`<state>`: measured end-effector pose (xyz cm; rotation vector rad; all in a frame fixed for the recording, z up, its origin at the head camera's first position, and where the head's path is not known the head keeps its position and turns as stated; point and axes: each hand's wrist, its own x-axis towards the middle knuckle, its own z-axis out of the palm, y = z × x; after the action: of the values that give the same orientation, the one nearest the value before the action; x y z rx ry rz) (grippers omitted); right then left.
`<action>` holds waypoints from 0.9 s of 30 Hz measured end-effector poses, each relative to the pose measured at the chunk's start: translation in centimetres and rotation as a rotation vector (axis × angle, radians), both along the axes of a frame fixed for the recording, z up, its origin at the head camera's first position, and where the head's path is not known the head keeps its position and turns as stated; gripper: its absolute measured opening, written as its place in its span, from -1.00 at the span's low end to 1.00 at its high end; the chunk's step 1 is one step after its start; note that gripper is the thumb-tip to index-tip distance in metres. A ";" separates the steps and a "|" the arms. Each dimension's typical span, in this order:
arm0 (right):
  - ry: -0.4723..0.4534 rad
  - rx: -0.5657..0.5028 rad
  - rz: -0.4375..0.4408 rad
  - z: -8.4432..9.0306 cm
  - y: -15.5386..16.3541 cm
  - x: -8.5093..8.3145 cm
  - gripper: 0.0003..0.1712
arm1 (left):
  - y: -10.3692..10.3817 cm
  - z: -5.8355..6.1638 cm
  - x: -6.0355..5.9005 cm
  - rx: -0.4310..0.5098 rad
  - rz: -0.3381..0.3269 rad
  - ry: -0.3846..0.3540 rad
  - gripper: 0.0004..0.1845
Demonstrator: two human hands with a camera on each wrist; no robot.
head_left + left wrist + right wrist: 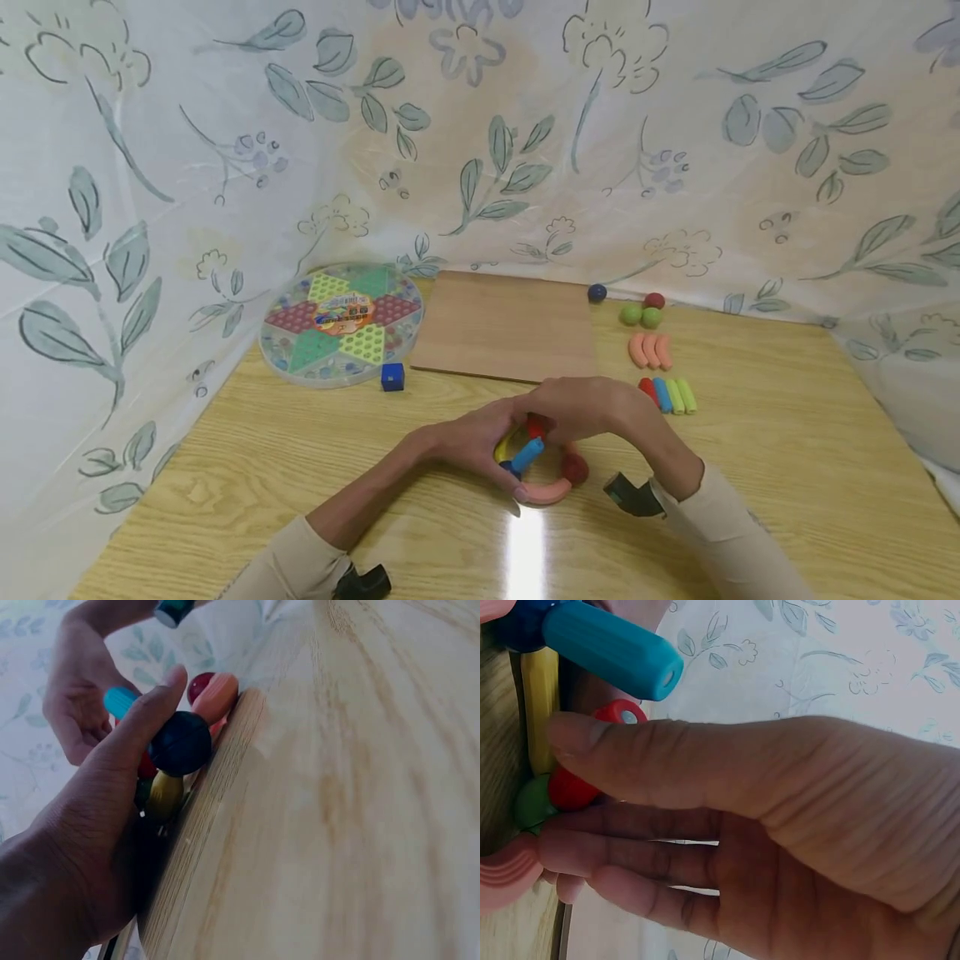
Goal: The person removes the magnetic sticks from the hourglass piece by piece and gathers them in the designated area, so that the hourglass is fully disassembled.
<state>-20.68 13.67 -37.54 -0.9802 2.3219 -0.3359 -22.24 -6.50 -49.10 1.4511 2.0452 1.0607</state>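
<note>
Right hand (581,408): thumb and fingers closed in a narrow pinch about the red rod (574,787), which rises from the green ball (532,801). Left hand (472,442): curved round the near-left side of the frame (553,492), thumb against the navy ball (180,744); its fingertips are hidden. The frame lies on the table (450,533) between the hands — yellow rod (541,712), pink rod (216,699) and maroon ball (574,468) among its parts. All look light, stiff and smooth, hardly fragile; the joints, probably magnetic, are likely the weak points. Rods are best taken at mid-length, balls steadied from the side. The blue rod (611,651), leaning up from the navy ball, crowds the space between the hands. Just beyond lies the board (502,321); leftward, the cube (392,377) and game disc (341,325); rightward — well clear of the frame — loose rods (677,397), pink curves (651,351) and green balls (632,314).
</note>
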 end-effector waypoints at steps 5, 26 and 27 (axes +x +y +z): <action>-0.059 -0.005 -0.021 0.1 0.2 0.0 -0.53 | 0.2 -0.1 0.0 -0.006 0.012 0.014 0.04; 0.074 -0.141 0.002 2.1 3.6 -0.9 -0.90 | -0.4 0.6 0.3 -0.162 0.092 0.103 0.33; 0.082 -0.144 -0.011 2.3 3.9 -0.9 -0.87 | -0.5 0.6 0.3 -0.177 0.096 0.096 0.33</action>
<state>-21.59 17.58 -35.23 -1.0687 2.4050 -0.4818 -21.91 -6.97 -48.47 1.3505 2.2333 0.8360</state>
